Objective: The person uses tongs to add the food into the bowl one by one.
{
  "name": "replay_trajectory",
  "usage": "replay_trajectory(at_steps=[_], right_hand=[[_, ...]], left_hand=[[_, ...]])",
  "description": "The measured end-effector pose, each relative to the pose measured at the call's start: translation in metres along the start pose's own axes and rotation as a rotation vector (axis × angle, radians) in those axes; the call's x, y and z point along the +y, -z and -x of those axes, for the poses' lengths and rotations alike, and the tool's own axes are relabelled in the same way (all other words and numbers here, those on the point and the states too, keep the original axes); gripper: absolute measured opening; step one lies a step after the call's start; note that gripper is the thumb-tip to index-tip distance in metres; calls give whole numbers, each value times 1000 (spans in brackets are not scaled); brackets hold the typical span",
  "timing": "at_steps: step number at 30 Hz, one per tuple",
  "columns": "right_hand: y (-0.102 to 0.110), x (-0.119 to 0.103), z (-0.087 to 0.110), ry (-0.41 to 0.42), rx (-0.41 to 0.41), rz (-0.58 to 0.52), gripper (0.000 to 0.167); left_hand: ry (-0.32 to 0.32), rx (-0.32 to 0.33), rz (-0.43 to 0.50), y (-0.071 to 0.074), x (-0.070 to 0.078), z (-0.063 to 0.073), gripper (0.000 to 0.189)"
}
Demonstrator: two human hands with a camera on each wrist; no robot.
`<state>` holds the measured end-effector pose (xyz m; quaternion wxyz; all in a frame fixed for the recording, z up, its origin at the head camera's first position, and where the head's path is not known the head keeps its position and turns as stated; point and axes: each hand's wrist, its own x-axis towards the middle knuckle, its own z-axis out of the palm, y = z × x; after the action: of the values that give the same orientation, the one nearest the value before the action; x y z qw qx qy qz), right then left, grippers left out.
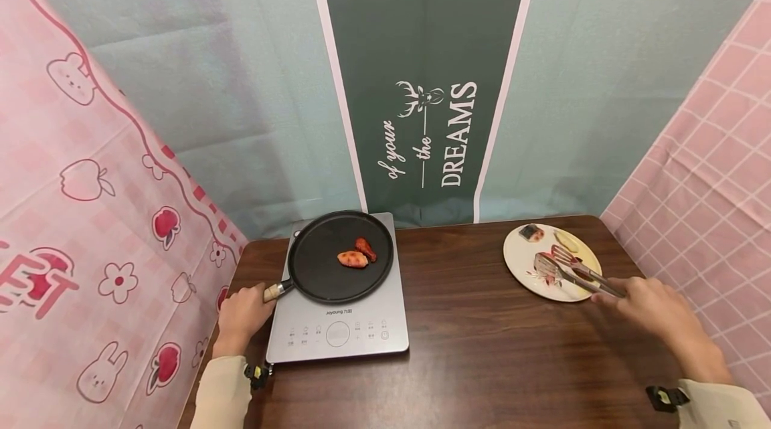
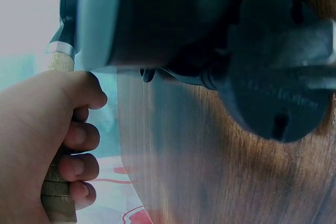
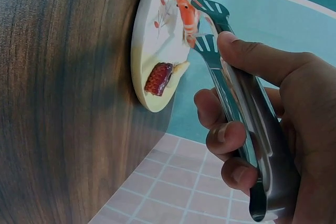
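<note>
My left hand grips the wooden handle of a round black flat pan, which sits on a silver induction cooktop. In the pan lie a reddish drumstick and an orange-brown chicken wing, side by side. Over the plate at the right, my right hand holds metal tongs, thumb on one arm and fingers around the other. An orange-and-white shrimp is at the slotted tips; whether they pinch it I cannot tell.
On the plate are a dark-wrapped piece, a pale elongated piece and a dark red scored piece. Brown wooden table lies between cooktop and plate. Cloth hangings stand behind and at both sides.
</note>
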<state>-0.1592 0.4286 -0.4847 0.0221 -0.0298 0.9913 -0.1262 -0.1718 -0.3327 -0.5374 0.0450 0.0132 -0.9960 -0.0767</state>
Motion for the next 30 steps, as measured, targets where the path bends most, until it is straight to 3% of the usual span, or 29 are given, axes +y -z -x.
replay_trajectory(at_steps=[30], right_hand=[[9, -8, -5, 55, 69, 49, 59]], left_hand=[[-5, 11, 2, 0, 1, 0, 26]])
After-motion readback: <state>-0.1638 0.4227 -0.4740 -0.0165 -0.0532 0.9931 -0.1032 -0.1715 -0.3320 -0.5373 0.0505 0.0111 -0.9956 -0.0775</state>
